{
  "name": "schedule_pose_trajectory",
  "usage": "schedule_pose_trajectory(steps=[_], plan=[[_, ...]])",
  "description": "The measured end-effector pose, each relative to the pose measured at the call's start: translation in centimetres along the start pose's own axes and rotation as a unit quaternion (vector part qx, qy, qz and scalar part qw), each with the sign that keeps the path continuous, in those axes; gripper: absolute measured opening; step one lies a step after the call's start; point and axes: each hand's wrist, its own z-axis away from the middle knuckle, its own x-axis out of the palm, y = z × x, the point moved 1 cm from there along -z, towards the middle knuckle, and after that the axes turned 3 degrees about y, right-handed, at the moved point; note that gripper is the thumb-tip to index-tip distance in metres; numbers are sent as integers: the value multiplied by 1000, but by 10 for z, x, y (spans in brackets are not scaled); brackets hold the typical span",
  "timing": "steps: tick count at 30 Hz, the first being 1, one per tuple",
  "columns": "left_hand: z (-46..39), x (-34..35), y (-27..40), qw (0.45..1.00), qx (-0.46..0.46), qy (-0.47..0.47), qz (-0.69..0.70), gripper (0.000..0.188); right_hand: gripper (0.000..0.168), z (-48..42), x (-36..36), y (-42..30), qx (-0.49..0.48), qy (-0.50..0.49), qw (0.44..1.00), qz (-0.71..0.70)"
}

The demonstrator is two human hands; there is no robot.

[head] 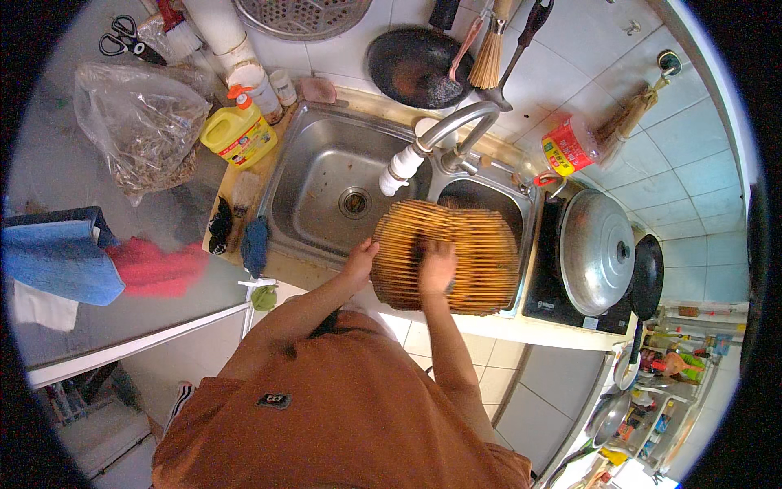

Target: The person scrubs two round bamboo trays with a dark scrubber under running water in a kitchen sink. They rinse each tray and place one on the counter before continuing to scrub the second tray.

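Note:
A slatted bamboo rack [482, 260] is tilted over the front of the double-bowl steel sink [287, 202], below the faucet. My left hand [361, 263] grips its left edge, thumb on the upper face. On the slats lies my right hand [437, 269], blurred, its fingers bent over a dark pad [419, 249]. Most of that pad is hidden, so its exact kind is unclear. The curved faucet [458, 122], its spout wrapped in white material [400, 171], hangs just beyond the rack. No water stream can be made out.
Left of the sink stand a yellow detergent jug [238, 137] and a clear plastic bag [143, 128]. A blue cloth [255, 244] hangs at the counter edge. On the right, a large lidded pot [595, 250] sits on a black cooktop [544, 293]. A wok [415, 67] leans against the tiles.

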Motion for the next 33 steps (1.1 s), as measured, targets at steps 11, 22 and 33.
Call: schedule_pose_trajectory(steps=[11,22,33], plan=[[0,6,11,1000,9,-4,5,30,16,-29,-5,-59,34,-23,984,-171],[2,7,13,1000,0,4,-14,32,17,-32,-4,-66,-28,-20,978,-208],[3,16,14,998,49,-6,-46,28,24,-24,30,-44,62,17,989,-136]])
